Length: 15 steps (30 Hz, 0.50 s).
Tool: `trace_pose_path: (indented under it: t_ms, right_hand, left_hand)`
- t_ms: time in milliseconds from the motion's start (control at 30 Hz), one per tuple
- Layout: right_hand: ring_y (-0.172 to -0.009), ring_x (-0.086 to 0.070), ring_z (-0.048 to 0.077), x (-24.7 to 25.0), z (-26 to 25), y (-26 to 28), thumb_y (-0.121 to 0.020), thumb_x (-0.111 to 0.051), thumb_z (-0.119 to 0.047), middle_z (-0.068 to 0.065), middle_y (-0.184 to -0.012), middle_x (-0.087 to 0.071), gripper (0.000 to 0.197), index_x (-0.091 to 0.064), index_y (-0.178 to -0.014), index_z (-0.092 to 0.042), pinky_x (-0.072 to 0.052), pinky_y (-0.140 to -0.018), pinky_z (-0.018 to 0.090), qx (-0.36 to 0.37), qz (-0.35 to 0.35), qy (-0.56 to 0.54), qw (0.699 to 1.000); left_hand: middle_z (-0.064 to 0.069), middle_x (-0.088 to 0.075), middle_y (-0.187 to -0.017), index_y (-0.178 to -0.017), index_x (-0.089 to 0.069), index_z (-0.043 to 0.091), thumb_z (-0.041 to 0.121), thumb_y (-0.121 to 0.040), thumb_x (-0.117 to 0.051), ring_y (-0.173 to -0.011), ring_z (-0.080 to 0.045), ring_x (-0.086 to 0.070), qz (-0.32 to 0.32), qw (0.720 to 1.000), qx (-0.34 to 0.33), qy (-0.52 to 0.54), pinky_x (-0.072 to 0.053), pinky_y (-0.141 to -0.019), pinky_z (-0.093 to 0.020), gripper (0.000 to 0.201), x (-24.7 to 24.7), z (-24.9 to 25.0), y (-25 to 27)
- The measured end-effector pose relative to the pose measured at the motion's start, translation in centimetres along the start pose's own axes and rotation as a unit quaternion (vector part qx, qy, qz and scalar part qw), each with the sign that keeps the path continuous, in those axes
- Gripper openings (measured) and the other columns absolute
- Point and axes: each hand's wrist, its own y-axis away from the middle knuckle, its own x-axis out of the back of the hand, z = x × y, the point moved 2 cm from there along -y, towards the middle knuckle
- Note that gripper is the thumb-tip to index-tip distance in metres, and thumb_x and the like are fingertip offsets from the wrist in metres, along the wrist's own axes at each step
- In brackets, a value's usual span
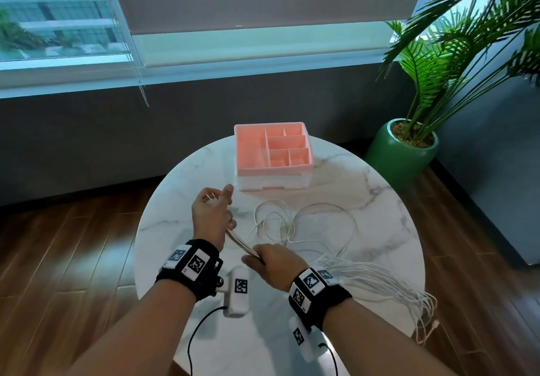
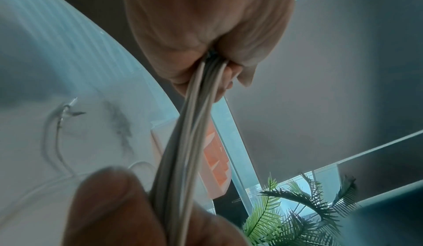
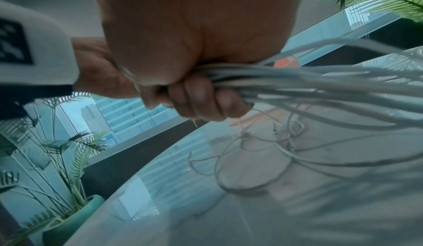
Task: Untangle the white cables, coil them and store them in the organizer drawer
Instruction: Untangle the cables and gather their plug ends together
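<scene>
A taut bundle of white cables [image 1: 240, 243] runs between my two hands above the marble table [image 1: 380, 188]. My left hand [image 1: 214, 212] grips its far end, with the fingers [image 2: 206, 32] curled round the strands [image 2: 194, 123]. My right hand [image 1: 267, 261] grips the near end, its fingers [image 3: 196, 97] wrapped round the bundle [image 3: 297, 83]. Several long loops [image 1: 394, 288] trail from my right hand over the table's right edge. More tangled white cable [image 1: 304, 226] lies loose on the table. The pink organizer [image 1: 274, 153] stands behind, its white lower drawer [image 1: 271, 182] closed.
A potted palm in a green pot [image 1: 401, 153] stands on the wooden floor at the table's right. A window and a dark wall lie behind the table. Wrist camera units with black leads [image 1: 238, 294] hang near the table's front edge.
</scene>
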Motion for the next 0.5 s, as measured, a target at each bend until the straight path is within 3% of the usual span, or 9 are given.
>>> trace_pose_path:
  t_ms: [167,267,333,433,500]
  right_hand:
    - [-0.070,-0.051,0.027,1.0,0.5,0.1,-0.103,-0.038,-0.047,0.004,-0.077,-0.054,0.038,-0.049,-0.081,-0.017,-0.041,-0.065,0.035,-0.007,0.008,0.022,1.000]
    - [-0.071,-0.055,0.030,1.4,0.2,-0.3,-0.102,-0.038,-0.046,0.006,-0.078,-0.055,0.038,-0.050,-0.081,-0.017,-0.043,-0.066,0.036,-0.006,0.017,0.027,0.999]
    - [-0.077,-0.061,0.034,1.6,0.1,-0.7,-0.103,-0.037,-0.045,0.010,-0.081,-0.060,0.038,-0.052,-0.084,-0.015,-0.044,-0.067,0.037,-0.007,0.025,0.025,0.999]
    - [-0.083,-0.063,0.037,1.9,-0.2,-1.2,-0.103,-0.035,-0.045,0.018,-0.093,-0.067,0.045,-0.060,-0.097,-0.008,-0.044,-0.066,0.037,-0.006,0.033,0.023,0.999]
    - [-0.084,-0.064,0.037,2.0,-0.3,-1.2,-0.104,-0.034,-0.045,0.019,-0.096,-0.068,0.046,-0.061,-0.103,-0.007,-0.044,-0.066,0.036,-0.004,0.036,0.030,0.999]
  left_hand:
    - [-0.007,-0.054,-0.081,-0.111,-0.047,0.009,0.004,-0.089,-0.075,-0.047,-0.012,-0.045,-0.037,0.997,0.041,0.053,-0.043,-0.043,-0.026,0.036,0.0,-0.6,0.2]
    - [-0.006,-0.060,-0.078,-0.096,-0.057,0.004,0.002,-0.085,-0.073,-0.060,-0.015,-0.062,-0.108,0.979,0.111,0.132,-0.059,-0.065,-0.032,0.020,0.2,-0.8,0.3]
    - [-0.008,-0.066,-0.083,-0.096,-0.063,0.001,0.009,-0.081,-0.072,-0.071,-0.018,-0.069,-0.152,0.964,0.168,0.139,-0.059,-0.081,-0.038,0.020,0.1,-1.3,0.7]
    - [-0.008,-0.067,-0.077,-0.096,-0.064,0.005,0.015,-0.090,-0.067,-0.074,-0.022,-0.070,-0.191,0.955,0.208,0.095,-0.056,-0.073,-0.036,0.012,-0.4,-2.3,2.0]
    - [-0.006,-0.060,-0.066,-0.088,-0.062,0.008,0.017,-0.098,-0.061,-0.066,-0.022,-0.066,-0.174,0.959,0.210,0.080,-0.054,-0.068,-0.035,0.014,-0.6,-2.5,2.3]
